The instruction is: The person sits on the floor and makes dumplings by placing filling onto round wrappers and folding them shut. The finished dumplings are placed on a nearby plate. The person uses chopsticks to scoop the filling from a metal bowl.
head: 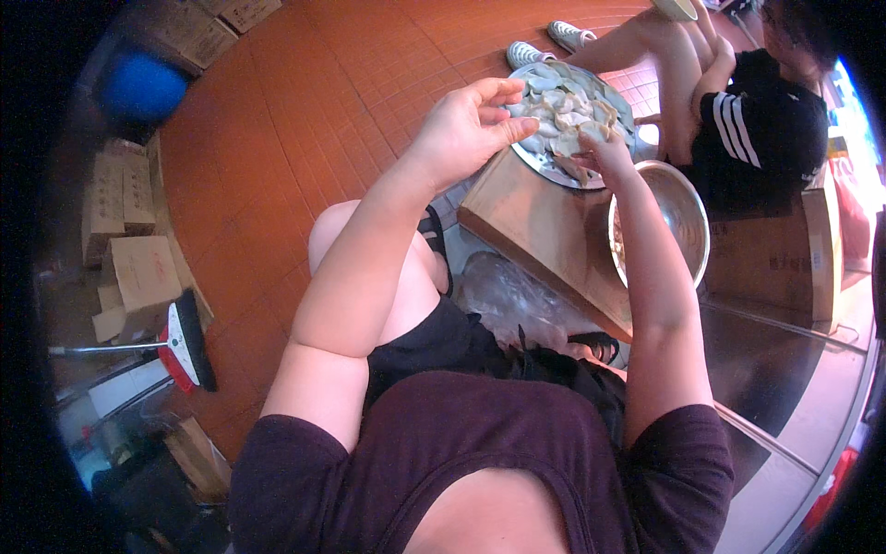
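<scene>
A round metal tray (531,161) packed with several pale, folded dumplings (547,111) rests on a wooden surface (533,215) before me. Over the tray's left edge hovers my left hand (477,118), its thumb and curled fingers apart with nothing between them. Down at the tray's right side, my right hand (609,159) has its fingertips closed at the edge of a dumpling (567,143); the fingers partly hide it. Beneath my right forearm stands a metal bowl (682,215) with some filling-like contents (617,232) showing at its left.
Another person (754,124) sits beyond the tray, near a light bowl (677,8). A cardboard box (768,256) stands at right. Clear plastic (505,294) lies beneath the wooden surface. A broom (183,343), cartons (142,277) and a blue object (142,86) line the left.
</scene>
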`<state>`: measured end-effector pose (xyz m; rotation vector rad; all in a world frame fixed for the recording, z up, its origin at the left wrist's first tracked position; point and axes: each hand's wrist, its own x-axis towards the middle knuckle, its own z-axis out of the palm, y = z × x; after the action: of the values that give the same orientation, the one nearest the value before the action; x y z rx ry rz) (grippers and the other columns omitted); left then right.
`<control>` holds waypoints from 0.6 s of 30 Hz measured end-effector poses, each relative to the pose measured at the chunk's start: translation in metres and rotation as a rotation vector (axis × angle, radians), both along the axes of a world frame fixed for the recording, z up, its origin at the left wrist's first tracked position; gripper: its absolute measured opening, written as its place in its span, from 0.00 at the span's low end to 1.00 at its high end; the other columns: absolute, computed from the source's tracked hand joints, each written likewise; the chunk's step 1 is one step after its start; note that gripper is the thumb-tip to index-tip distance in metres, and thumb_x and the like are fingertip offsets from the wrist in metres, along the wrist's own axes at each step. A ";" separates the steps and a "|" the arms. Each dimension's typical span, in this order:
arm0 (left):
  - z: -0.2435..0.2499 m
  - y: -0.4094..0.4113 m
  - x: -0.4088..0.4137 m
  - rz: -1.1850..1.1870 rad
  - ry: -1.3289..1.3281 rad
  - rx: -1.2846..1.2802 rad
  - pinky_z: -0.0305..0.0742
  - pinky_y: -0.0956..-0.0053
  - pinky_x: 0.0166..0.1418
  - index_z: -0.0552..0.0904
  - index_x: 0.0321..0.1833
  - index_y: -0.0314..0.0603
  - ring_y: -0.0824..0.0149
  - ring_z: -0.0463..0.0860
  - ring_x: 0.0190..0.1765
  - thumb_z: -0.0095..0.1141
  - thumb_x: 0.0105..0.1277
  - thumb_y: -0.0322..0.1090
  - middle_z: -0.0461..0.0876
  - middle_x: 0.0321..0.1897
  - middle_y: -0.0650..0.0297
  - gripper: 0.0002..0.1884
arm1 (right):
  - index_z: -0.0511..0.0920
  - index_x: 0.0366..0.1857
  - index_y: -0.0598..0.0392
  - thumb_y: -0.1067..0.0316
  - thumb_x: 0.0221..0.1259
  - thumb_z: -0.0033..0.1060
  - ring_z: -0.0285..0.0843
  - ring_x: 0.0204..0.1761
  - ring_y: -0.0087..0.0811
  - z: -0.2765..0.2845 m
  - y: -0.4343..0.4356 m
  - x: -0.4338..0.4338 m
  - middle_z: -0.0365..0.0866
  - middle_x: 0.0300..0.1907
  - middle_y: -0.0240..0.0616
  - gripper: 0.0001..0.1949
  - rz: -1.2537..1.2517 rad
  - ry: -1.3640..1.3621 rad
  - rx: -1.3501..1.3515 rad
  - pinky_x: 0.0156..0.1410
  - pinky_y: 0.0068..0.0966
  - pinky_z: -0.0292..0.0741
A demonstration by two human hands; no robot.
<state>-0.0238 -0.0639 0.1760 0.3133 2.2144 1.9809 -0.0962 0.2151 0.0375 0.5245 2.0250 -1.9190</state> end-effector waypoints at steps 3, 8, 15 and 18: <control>0.003 -0.006 -0.001 0.016 0.005 -0.013 0.74 0.74 0.57 0.73 0.60 0.36 0.68 0.78 0.52 0.62 0.61 0.31 0.77 0.54 0.58 0.24 | 0.65 0.59 0.62 0.68 0.57 0.61 0.82 0.31 0.33 -0.011 0.008 -0.015 0.79 0.44 0.45 0.26 -0.029 0.093 0.305 0.33 0.25 0.81; -0.008 -0.025 0.004 0.085 0.011 -0.221 0.74 0.73 0.58 0.75 0.59 0.39 0.67 0.78 0.52 0.63 0.60 0.32 0.78 0.54 0.58 0.23 | 0.75 0.41 0.57 0.64 0.57 0.58 0.81 0.38 0.46 0.020 -0.001 0.104 0.81 0.37 0.48 0.12 0.208 0.394 0.765 0.42 0.37 0.76; -0.053 -0.050 0.010 0.020 -0.021 -0.369 0.76 0.67 0.54 0.77 0.56 0.39 0.61 0.81 0.51 0.66 0.56 0.41 0.81 0.50 0.55 0.25 | 0.51 0.70 0.46 0.42 0.41 0.71 0.63 0.65 0.53 -0.078 -0.007 0.300 0.57 0.65 0.60 0.51 0.893 -0.393 0.908 0.64 0.40 0.69; -0.066 -0.070 0.030 -0.040 -0.042 -0.638 0.76 0.66 0.54 0.79 0.54 0.40 0.58 0.81 0.51 0.66 0.54 0.44 0.81 0.48 0.53 0.25 | 0.62 0.64 0.52 0.43 0.48 0.65 0.70 0.61 0.46 -0.159 -0.004 0.304 0.69 0.59 0.57 0.40 0.975 -0.443 0.960 0.62 0.36 0.70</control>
<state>0.0066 -0.1334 0.1104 0.2205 2.6238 1.1490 0.2080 0.2111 -0.1219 0.0597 2.1405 -0.2162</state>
